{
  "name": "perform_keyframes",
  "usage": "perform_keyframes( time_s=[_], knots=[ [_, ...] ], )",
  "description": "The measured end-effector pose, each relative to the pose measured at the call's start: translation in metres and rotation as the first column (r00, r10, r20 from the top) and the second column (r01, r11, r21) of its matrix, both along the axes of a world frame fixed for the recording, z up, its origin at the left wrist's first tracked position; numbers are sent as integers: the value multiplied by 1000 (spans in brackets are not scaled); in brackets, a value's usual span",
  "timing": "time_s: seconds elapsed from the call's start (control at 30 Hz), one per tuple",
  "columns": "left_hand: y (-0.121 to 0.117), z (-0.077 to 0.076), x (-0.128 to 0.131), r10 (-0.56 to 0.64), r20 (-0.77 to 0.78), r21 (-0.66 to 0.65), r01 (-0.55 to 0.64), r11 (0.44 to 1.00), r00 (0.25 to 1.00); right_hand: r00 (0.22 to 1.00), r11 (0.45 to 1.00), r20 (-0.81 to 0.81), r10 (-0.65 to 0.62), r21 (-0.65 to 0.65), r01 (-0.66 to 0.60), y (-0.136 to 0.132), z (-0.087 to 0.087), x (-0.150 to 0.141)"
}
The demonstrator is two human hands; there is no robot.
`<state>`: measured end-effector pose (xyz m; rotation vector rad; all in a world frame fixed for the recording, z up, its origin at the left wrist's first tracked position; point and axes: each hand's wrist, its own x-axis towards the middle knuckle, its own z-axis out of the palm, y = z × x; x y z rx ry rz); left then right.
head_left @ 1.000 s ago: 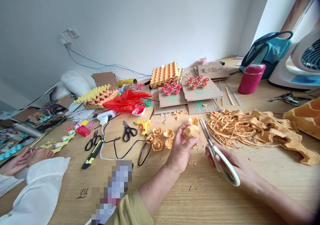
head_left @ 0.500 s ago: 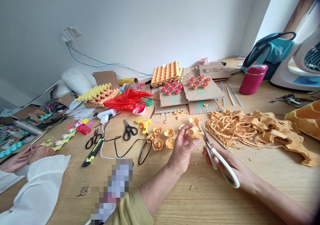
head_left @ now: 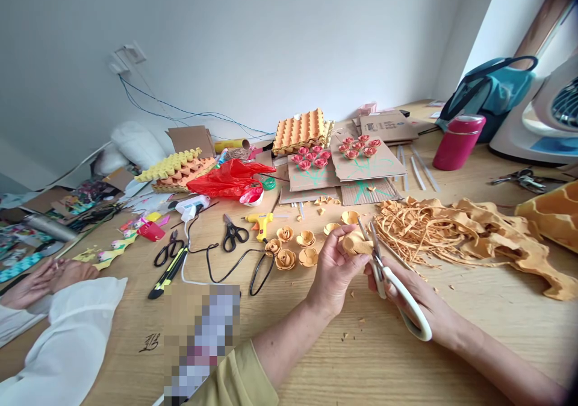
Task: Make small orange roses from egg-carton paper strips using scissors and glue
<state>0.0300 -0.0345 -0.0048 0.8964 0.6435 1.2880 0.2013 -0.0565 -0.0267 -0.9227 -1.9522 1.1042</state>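
Note:
Between the thumb and fingers of my left hand [head_left: 332,273] is an orange egg-carton cup [head_left: 356,243], held on its side above the table. My right hand [head_left: 415,300] grips white-handled scissors [head_left: 409,306], whose blades are parted and reach up beside the cup's right edge. Several orange carton cups and layered paper-pulp flowers [head_left: 286,259] lie on the table to the left of my left hand. Right of the scissors spreads a heap of thin orange carton strips and scraps [head_left: 415,231].
A yellow glue gun [head_left: 261,225], black scissors [head_left: 233,234] and a utility knife [head_left: 167,273] lie left of the flowers. Behind stand cardboard sheets with red flowers [head_left: 368,159] and egg trays [head_left: 300,132]. A pink bottle [head_left: 459,143] stands right. Another person's hands [head_left: 54,279] work at far left.
My left hand has turned the cup slightly and shifted it a little right, nearer the scissors. The scissors stay parted, with my right hand almost in the same place.

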Motion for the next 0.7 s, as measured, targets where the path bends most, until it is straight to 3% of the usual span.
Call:
perform_keyframes(
  time_s=[0.7],
  knots=[
    [-3,5,2,-7,60,-38,9,999,998,998,997,49,-44,70,40,-2,-10,4]
  ],
)
